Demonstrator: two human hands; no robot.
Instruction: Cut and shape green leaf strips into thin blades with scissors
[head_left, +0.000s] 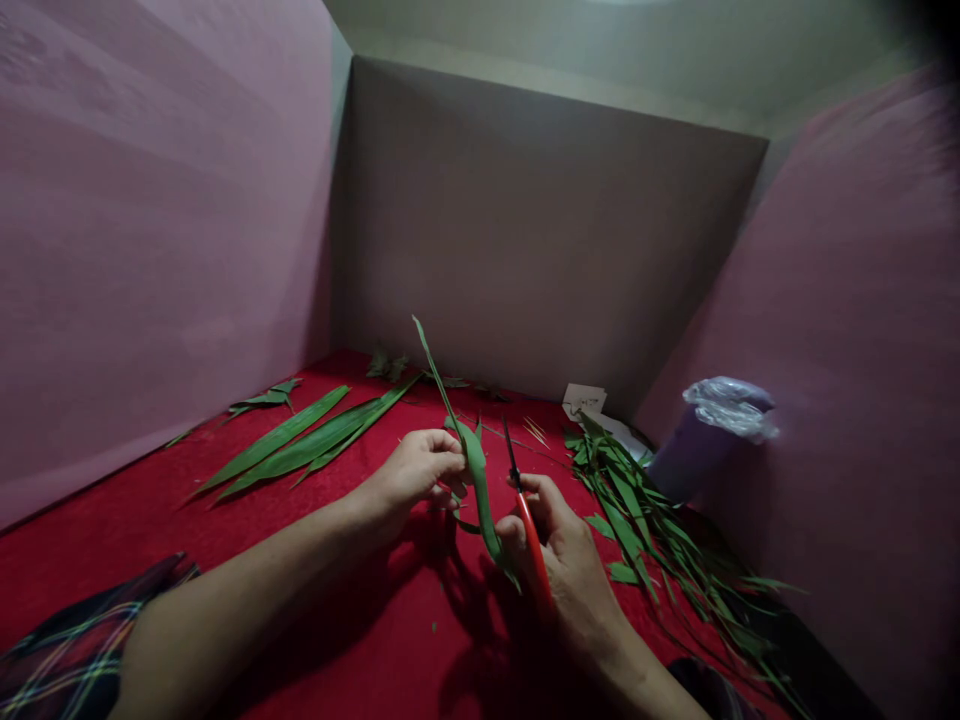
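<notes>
My left hand [427,468] pinches a long green leaf [480,475] between thumb and fingers. One thin end of the leaf points up and away to the left, while its broader end curls down toward my right hand. In my right hand [559,545] is a pair of scissors [530,520] with orange-red handles. Their dark blades point up and forward, just right of the leaf and apart from it. Smaller leaf pieces show behind my left fingers, partly hidden.
Long cut leaves [300,450] lie at the left on the red cloth [360,620]. A pile of leafy stems [645,510] spreads along the right. Behind it stand a plastic-lined purple bin [690,450] and a white card [583,398]. Thin sticks [535,431] lie nearby. Pink walls rise on both sides.
</notes>
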